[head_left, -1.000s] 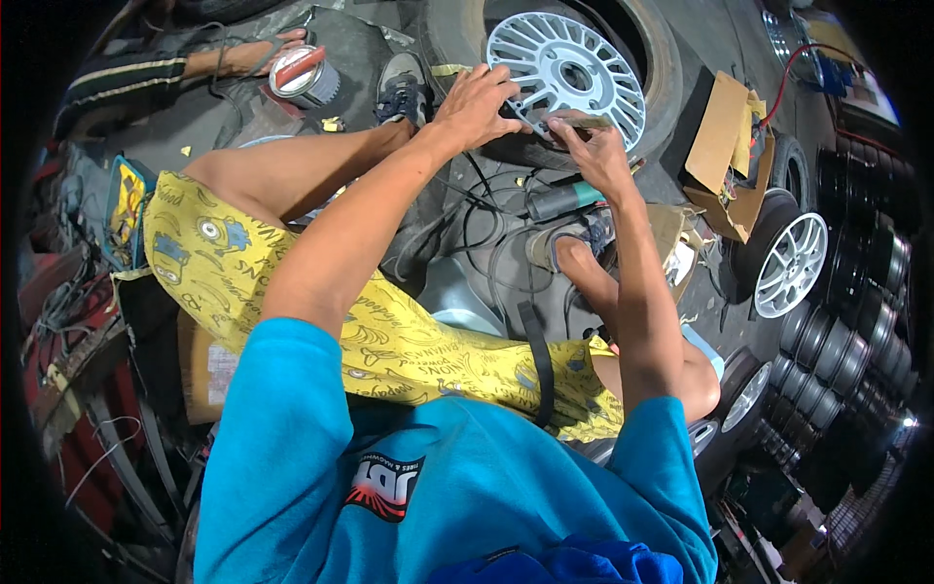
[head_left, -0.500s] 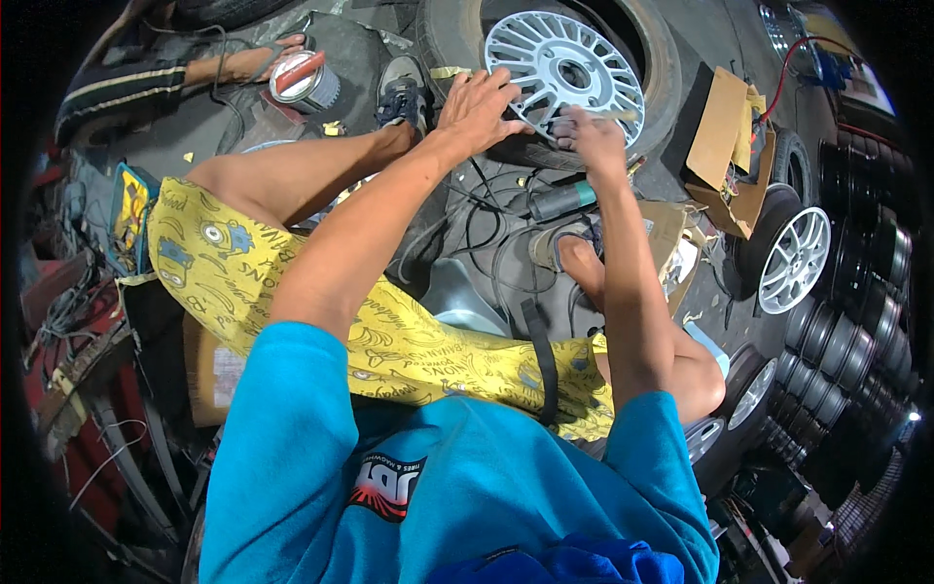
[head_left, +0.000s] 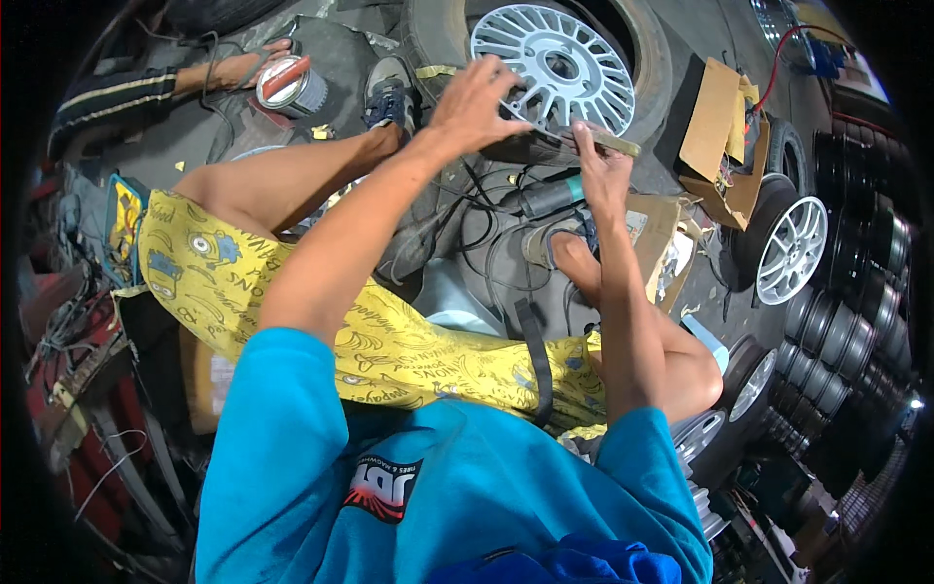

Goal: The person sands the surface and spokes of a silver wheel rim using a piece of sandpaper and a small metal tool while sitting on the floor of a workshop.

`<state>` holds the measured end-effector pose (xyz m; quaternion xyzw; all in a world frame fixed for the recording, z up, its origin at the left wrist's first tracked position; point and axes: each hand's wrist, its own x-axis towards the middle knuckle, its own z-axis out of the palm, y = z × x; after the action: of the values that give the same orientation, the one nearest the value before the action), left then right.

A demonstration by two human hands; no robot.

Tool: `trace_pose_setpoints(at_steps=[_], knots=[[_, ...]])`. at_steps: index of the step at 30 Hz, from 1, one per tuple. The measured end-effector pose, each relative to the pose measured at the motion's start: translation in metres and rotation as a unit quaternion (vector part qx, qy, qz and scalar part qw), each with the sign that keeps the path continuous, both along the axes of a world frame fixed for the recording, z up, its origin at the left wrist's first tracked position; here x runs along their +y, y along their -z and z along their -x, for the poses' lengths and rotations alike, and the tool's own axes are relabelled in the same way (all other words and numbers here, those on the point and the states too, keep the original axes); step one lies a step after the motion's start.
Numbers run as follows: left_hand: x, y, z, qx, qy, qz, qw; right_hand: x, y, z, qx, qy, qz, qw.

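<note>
A silver multi-spoke alloy wheel lies face up on a large black tyre. My left hand is at the wheel's near left edge, with its fingers bent over the rim and its thumb apart from them. My right hand is closed on a flat tan strip by the wheel's near edge. What this strip is made of does not show. Just below the wheel, a green and dark cylindrical power tool lies among loose black cables.
Another person's hand is beside an open tin with a red-handled tool across it, far left. An open cardboard box stands right of the tyre. Further right are a white-spoked wheel and stacked dark rims.
My right hand has drawn back from the wheel's face to its near edge, and the strip in it now shows clearly. My left hand stays at the rim, its fingers slightly more bent.
</note>
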<state>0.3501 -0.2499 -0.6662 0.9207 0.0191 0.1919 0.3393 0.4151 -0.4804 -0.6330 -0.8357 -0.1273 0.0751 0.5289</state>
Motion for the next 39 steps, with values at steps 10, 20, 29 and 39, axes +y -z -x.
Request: trace_pose_setpoints(at_steps=[10,20,29,39], knots=[[0.028,0.026,0.001,0.016,-0.009,-0.052,0.998,0.031,-0.017,0.013,-0.120,0.001,0.171,0.978],[0.027,0.016,0.001,0.038,-0.015,-0.052,0.998,0.046,-0.017,0.019,-0.215,0.010,0.226,0.950],[0.028,0.018,0.000,0.057,-0.019,-0.061,0.996,0.031,-0.021,0.008,-0.077,-0.114,0.130,0.982],[0.030,0.021,0.001,0.055,-0.027,-0.072,0.995,0.037,-0.039,-0.019,-0.248,-0.330,0.228,0.882]])
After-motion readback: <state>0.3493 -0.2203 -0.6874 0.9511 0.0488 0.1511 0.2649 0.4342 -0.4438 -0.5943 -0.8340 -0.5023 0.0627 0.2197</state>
